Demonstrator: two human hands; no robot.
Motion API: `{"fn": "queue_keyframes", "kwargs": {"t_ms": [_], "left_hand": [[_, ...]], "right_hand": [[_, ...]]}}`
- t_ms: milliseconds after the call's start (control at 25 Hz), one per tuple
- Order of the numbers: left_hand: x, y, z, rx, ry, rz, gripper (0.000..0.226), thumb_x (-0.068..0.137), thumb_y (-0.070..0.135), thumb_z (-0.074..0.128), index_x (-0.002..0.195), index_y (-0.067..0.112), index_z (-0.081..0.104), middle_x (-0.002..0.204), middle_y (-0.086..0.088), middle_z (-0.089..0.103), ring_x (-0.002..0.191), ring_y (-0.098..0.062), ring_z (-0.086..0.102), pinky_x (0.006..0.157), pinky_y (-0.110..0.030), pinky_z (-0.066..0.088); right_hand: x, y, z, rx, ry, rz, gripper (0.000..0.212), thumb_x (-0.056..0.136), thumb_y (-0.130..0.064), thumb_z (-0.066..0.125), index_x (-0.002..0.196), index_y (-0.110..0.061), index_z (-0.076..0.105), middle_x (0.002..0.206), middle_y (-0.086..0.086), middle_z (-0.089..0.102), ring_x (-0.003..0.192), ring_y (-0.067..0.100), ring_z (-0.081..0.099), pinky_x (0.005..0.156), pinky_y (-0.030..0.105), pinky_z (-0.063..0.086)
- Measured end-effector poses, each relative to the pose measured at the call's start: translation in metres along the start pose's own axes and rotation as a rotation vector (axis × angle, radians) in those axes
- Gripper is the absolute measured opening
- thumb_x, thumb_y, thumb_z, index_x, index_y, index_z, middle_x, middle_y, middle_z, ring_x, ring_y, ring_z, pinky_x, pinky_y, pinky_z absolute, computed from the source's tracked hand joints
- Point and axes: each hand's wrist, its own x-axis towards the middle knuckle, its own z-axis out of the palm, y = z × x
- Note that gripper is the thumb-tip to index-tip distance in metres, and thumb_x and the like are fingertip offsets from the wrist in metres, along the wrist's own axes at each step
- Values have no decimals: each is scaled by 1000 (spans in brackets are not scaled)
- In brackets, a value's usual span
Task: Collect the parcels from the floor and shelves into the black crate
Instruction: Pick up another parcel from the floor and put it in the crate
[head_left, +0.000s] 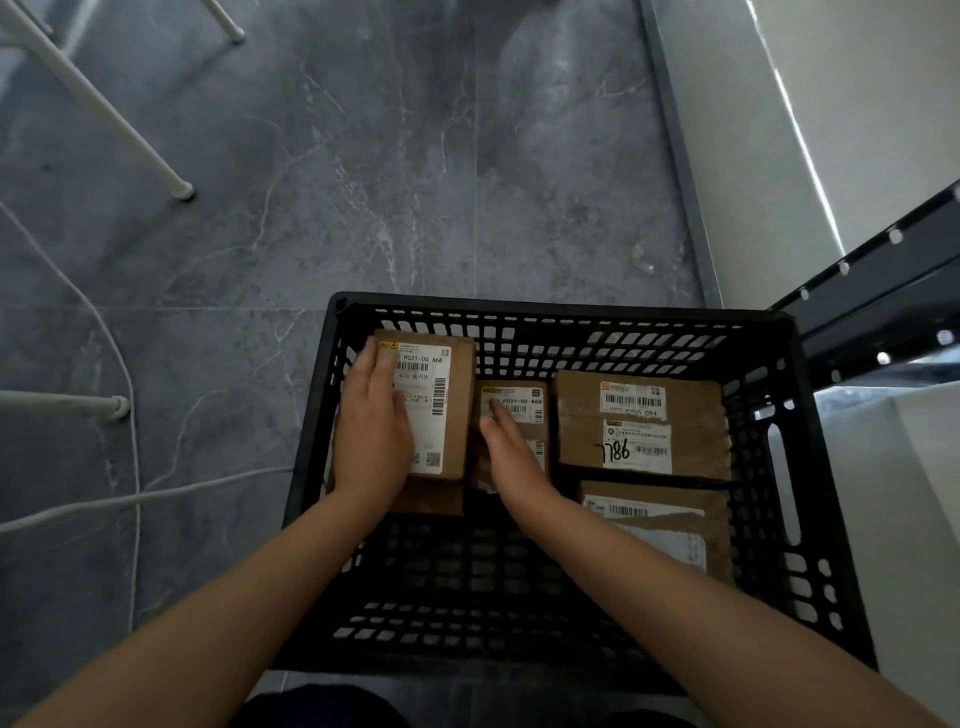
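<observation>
A black slotted crate (571, 312) stands on the grey floor below me. Several brown cardboard parcels with white labels lie inside it. My left hand (371, 436) lies flat on the left edge of the tall parcel (447, 405) at the crate's far left, which sits on top of another box (431, 496). My right hand (511, 457) rests, fingers extended, on the small parcel (519, 400) in the middle. A wide parcel marked 786 (641, 426) lies to the right, and another parcel (670, 525) is nearer me, partly under my right forearm.
White metal legs (104, 109) and a white cable (119, 364) cross the floor at left. A black perforated shelf beam (878, 270) and a pale wall stand at right, close to the crate's far right corner.
</observation>
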Motion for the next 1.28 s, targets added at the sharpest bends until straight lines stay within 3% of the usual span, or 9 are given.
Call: {"fn": "queue_keyframes", "kwargs": {"t_ms": [80, 200, 320, 400, 560, 760, 920, 1120, 1280], "left_hand": [[3, 11, -6, 67, -13, 52, 46, 91, 3, 47, 136, 9, 42, 152, -10, 30, 140, -24, 27, 115, -38, 26], [14, 54, -34, 67, -186, 109, 48, 89, 8, 51, 137, 10, 42, 146, -10, 41, 136, -23, 34, 115, -40, 26], [18, 126, -86, -111, -314, -5, 44, 87, 15, 54, 131, 14, 48, 130, -8, 56, 118, -23, 52, 103, -38, 41], [19, 181, -124, -59, -415, -71, 35, 85, 21, 53, 120, 13, 54, 117, -9, 62, 106, -26, 59, 96, -41, 46], [16, 297, -223, -230, -627, -192, 42, 90, 30, 51, 127, 11, 46, 126, -12, 56, 110, -29, 55, 89, -30, 43], [4, 412, -398, -440, -787, -64, 54, 92, 38, 51, 139, 15, 37, 142, -9, 44, 126, -25, 46, 102, -34, 39], [3, 483, -523, -680, -743, 105, 48, 92, 35, 52, 135, 16, 43, 126, 3, 51, 104, -11, 50, 73, -20, 46], [-50, 542, -570, -674, -940, 498, 47, 94, 34, 50, 134, 12, 43, 119, 1, 53, 108, -13, 51, 89, -24, 41], [-146, 596, -586, -634, -1145, 729, 52, 93, 42, 47, 138, 18, 39, 135, -3, 46, 115, -14, 44, 96, -28, 34]], "right_hand": [[-2, -8, -10, 45, 100, -2, 49, 98, -45, 27, 146, -35, 22, 152, -1, 31, 136, 22, 34, 110, 42, 30], [-30, -37, -25, 154, 258, 68, 47, 100, -41, 24, 145, -27, 26, 142, 3, 44, 124, 20, 46, 100, 39, 39], [-86, -88, -32, 154, 347, 35, 48, 100, -39, 24, 145, -23, 26, 142, 7, 44, 127, 21, 44, 108, 43, 35], [-134, -137, -34, 138, 411, 3, 48, 100, -38, 25, 145, -22, 26, 145, 7, 42, 130, 20, 42, 112, 44, 31], [-252, -244, -45, 239, 546, -25, 47, 101, -35, 25, 145, -18, 28, 142, 10, 45, 128, 21, 44, 109, 39, 33], [-428, -395, -72, 339, 610, -101, 44, 102, -31, 25, 143, -16, 29, 142, 14, 45, 130, 27, 42, 101, 39, 33], [-556, -475, -84, 182, 686, -352, 39, 101, -30, 30, 136, -16, 40, 132, 10, 53, 117, 23, 51, 97, 38, 40], [-670, -452, -74, 321, 912, -478, 23, 99, -32, 33, 107, -27, 54, 116, 4, 61, 100, 16, 60, 78, 31, 49], [-784, -397, -72, 547, 1153, -500, 25, 99, -31, 36, 111, -23, 55, 107, 1, 65, 96, 18, 62, 74, 30, 50]]}}
